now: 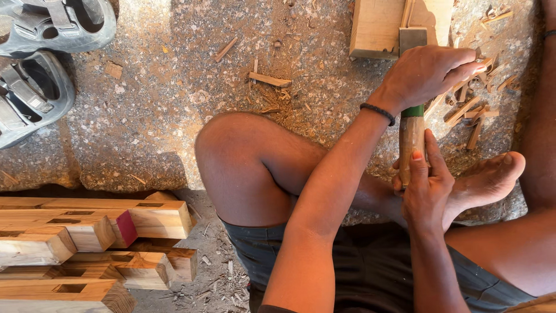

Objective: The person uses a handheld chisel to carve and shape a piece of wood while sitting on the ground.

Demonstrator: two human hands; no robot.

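I sit on rough stone ground with a chisel-like tool in both hands. Its wooden handle (411, 139) has a green band, and its flat metal blade (412, 37) rests on a pale wooden block (376, 23) at the top edge. My left hand (428, 72), with a black band on the wrist, is closed over the top of the handle just below the blade. My right hand (425, 194) wraps the lower end of the handle, thumb lying along it.
My bent left knee (243, 150) and bare right foot (486, 179) flank the tool. Wood chips (469, 110) litter the ground by the block. Stacked wooden beams with cut slots (87, 243) lie at lower left. Two grey sandals (35, 64) sit at upper left.
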